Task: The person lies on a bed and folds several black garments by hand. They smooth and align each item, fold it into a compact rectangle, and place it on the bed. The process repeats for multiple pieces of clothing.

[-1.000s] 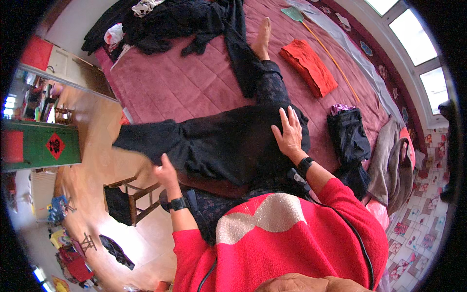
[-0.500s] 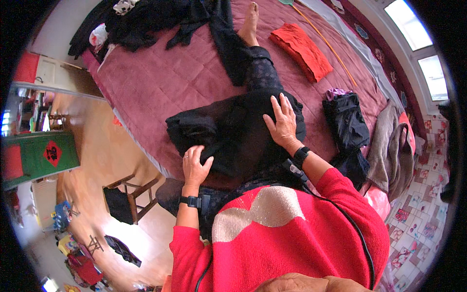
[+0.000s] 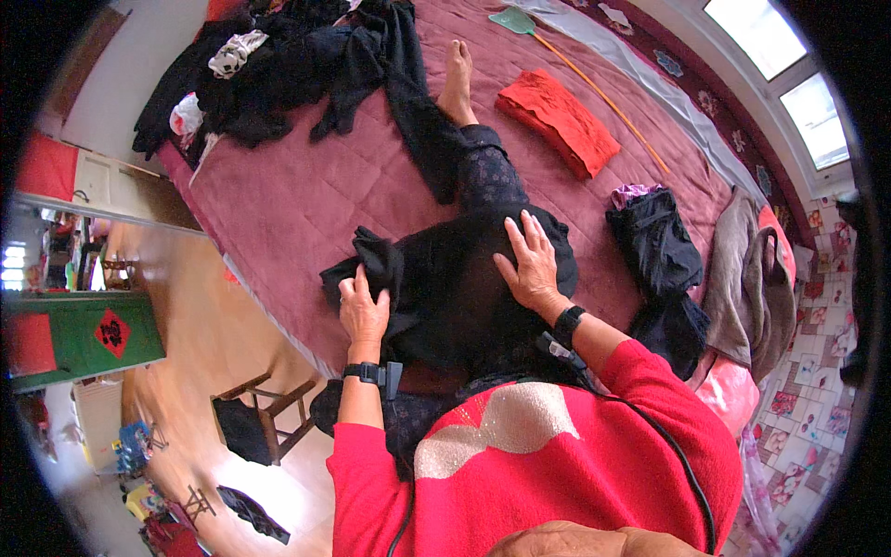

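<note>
Head view: black garment point(image 3: 436, 278) lies across the person's lap on the pink bed point(image 3: 288, 213), roughly mid-frame, its left end bunched up in a loose fold. Left hand point(image 3: 365, 311) is at that fold: fingers bent, touching the cloth, thumb set apart from them; can't tell whether cloth is actually pinched. Right hand point(image 3: 532, 271) lies palm down on the garment's right part, fingers nearly straight and a bit spread, thumb out to the side, nothing gripped. Bare foot point(image 3: 456, 84) shows past the garment, patterned trouser leg point(image 3: 490, 176) behind it. Red cloth point(image 3: 559, 123), folded, lies on the bed beyond the right hand; swatter point(image 3: 601, 96) lies just beside it, orange handle, green head. Black bundle point(image 3: 655, 243) sits to the right, purple bit at its top end; grey garment point(image 3: 733, 288) next to it. Clothes pile point(image 3: 288, 84), mostly black, at the bed's far left. Wooden stool point(image 3: 290, 420) on the floor, left of the bed.
</note>
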Motion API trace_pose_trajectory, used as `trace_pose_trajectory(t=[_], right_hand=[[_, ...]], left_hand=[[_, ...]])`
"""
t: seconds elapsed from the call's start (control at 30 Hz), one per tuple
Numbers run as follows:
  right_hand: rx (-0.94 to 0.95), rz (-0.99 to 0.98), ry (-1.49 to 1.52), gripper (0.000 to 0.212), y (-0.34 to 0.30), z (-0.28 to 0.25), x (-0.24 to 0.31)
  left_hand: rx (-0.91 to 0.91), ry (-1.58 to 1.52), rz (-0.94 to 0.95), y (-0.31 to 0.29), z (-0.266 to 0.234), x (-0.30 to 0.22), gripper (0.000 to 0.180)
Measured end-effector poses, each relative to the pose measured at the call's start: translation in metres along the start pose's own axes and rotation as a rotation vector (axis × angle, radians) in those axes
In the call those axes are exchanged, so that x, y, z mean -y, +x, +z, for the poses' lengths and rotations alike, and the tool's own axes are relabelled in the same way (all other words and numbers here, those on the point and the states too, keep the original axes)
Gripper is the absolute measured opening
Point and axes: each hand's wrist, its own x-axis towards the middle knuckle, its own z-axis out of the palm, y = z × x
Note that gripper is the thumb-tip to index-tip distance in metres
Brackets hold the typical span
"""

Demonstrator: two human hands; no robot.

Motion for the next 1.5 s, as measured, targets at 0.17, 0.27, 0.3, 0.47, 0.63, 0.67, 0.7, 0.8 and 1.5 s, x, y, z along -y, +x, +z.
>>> trace_pose_trajectory(t=[0.17, 0.27, 0.3, 0.47, 0.63, 0.67, 0.7, 0.8, 1.5], right_hand=[[0.024, 0.01, -0.014, 0.067, 0.001, 0.0, -0.001], [0.007, -0.006, 0.0, 0.067, 0.001, -0.001, -0.001], [-0.04, -0.048, 0.006, 0.067, 0.001, -0.002, 0.0], [0.013, 0.025, 0.005, 0.066, 0.002, 0.0, 0.0], [-0.056, -0.043, -0.016, 0.067, 0.003, 0.006, -0.001], [-0.018, -0.001, -0.018, 0.068, 0.003, 0.007, -0.001], [-0.023, -0.008, -0.019, 0.067, 0.003, 0.007, -0.001], [-0.017, -0.007, -0.028, 0.066, 0.003, 0.008, -0.001], [-0.018, -0.007, -0.051, 0.064, 0.006, 0.009, 0.001]], left_hand=[[-0.083, 0.029, 0.04, 0.007, 0.0, 0.012, 0.039], [-0.135, 0.243, 0.064, 0.01, -0.002, 0.022, 0.038], [-0.152, 0.255, 0.05, 0.011, -0.004, 0.025, 0.04], [-0.157, 0.023, 0.041, 0.019, -0.013, 0.042, 0.024], [-0.227, -0.645, -0.274, 0.022, -0.019, 0.071, 0.026], [-0.239, -0.76, -0.371, 0.025, -0.02, 0.076, 0.027], [-0.281, -0.83, -0.349, 0.024, -0.02, 0.081, 0.027], [-0.216, -0.936, -0.372, 0.023, -0.02, 0.093, 0.028], [-0.166, -0.2, -0.05, 0.016, -0.015, 0.04, 0.026]])
